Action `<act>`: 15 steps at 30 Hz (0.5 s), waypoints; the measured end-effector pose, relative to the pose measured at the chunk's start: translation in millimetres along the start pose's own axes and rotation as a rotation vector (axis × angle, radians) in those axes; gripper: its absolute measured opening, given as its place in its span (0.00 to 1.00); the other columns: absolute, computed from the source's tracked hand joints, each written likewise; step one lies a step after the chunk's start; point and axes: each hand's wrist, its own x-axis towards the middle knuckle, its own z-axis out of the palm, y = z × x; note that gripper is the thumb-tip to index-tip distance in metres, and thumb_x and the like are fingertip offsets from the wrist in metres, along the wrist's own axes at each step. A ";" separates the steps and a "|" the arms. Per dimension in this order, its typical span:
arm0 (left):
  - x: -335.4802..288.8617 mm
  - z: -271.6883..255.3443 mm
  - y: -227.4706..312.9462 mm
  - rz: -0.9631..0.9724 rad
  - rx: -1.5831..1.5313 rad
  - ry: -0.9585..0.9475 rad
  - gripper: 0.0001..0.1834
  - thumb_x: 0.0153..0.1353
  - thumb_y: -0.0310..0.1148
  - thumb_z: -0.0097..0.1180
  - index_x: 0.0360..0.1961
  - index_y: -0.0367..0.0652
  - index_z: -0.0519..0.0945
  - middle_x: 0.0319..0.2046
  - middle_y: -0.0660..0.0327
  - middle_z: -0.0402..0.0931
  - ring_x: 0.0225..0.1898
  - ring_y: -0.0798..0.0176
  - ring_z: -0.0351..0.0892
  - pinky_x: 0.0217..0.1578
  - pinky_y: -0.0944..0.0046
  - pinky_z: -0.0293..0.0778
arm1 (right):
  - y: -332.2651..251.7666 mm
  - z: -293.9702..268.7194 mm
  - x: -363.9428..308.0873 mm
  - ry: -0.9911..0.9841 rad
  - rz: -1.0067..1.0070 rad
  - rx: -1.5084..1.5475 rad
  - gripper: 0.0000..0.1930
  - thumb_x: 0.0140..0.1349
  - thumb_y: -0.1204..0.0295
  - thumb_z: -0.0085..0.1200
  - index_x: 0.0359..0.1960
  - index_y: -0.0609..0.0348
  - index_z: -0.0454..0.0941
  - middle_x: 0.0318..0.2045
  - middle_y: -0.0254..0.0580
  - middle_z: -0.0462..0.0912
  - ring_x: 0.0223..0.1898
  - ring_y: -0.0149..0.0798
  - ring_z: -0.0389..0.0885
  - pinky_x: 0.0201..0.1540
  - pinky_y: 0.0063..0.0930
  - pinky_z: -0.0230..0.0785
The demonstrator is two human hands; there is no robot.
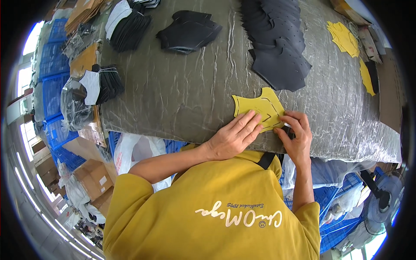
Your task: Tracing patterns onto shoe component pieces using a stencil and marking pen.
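A yellow shoe-part template (258,106) with cut-out slots lies at the near edge of the table. My left hand (232,138) rests flat on its lower left part, fingers stretched out and pressing down. At the template's right edge, my right hand (297,135) is closed around a slim pen (287,125), of which only a short white part shows. Where the pen's tip touches is hidden by the fingers. Just beyond the template, a long row of overlapping black cut pieces (279,65) runs away from me.
The table (182,99) has a wrinkled clear plastic cover. Black piece stacks (188,32) lie at the far side, with a tied bundle (108,84) at the left. More yellow templates (343,39) are at the far right. Blue crates (55,97) stand left; a fan (383,203) is lower right.
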 end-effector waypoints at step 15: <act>3.4 7.0 3.4 0.005 0.075 0.058 0.19 0.68 0.35 0.52 0.53 0.33 0.83 0.65 0.46 0.76 0.69 0.44 0.72 0.65 0.51 0.75 | -2.4 -8.6 7.6 -0.061 0.000 -0.034 0.16 0.53 0.77 0.72 0.45 0.59 0.86 0.49 0.43 0.83 0.44 0.44 0.84 0.44 0.34 0.78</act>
